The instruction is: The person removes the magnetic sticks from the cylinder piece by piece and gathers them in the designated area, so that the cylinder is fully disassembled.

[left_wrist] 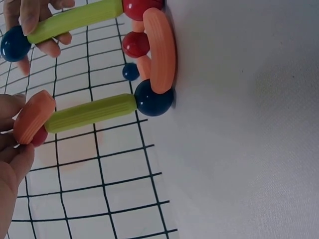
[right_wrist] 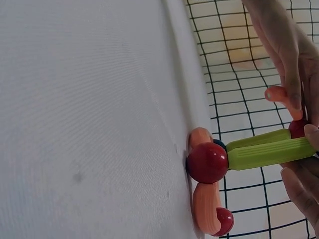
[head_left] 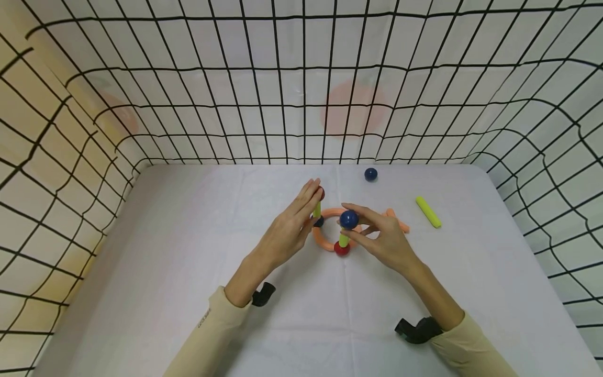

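Above the flat ring of curved orange tubes and glossy balls (head_left: 325, 242) lying on the white-covered bench (head_left: 301, 324), the left grip (head_left: 291, 222) is pinching a short curved orange tube (left_wrist: 34, 117) by a red ball (left_wrist: 39, 135) topping one ribbed lime-green stick (left_wrist: 89, 113). The right grip (head_left: 383, 235) is pinching another ribbed lime-green stick (left_wrist: 75, 21) just under its dark-blue ball (head_left: 348, 219). Both sticks are standing up from the ring, with a loose dark-blue ball (head_left: 370, 174) resting beyond it.

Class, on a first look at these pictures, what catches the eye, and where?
Probably the glossy dark blue ball atop a roughly upright yellow-green rod, gripped by the right hand near the middle of the head view. Below it, a ring of curved orange pieces and glossy balls rests on the white cloth, while the left hand, at left, holds a curved orange piece. Behind them rises a black wire grid.
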Demonstrator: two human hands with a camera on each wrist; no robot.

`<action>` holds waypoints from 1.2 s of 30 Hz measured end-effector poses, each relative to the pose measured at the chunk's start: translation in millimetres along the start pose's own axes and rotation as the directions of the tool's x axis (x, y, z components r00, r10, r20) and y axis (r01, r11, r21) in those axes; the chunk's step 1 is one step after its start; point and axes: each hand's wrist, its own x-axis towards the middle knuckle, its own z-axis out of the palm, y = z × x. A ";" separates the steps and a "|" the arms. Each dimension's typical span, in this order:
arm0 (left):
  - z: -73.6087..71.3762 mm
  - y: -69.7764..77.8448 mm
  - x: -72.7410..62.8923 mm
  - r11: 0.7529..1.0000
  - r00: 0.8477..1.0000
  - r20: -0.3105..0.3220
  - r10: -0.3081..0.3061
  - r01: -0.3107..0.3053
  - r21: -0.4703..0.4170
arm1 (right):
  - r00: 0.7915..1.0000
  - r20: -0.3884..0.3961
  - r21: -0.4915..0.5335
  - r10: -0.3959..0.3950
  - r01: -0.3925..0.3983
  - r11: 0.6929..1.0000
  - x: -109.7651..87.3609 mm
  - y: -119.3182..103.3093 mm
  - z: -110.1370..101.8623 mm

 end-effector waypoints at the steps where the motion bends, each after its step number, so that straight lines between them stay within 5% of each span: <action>1: -0.1 0.2 -0.1 1.000 1.000 0.002 -0.003 0.003 -0.001 | 1.000 0.000 -0.001 -0.001 0.001 1.000 -0.3 -0.1 -0.3; 36: -0.8 0.0 -1.0 1.000 0.999 0.015 -0.030 0.030 0.006 | 0.990 0.072 0.070 0.121 -0.126 0.990 -4.2 0.8 -7.6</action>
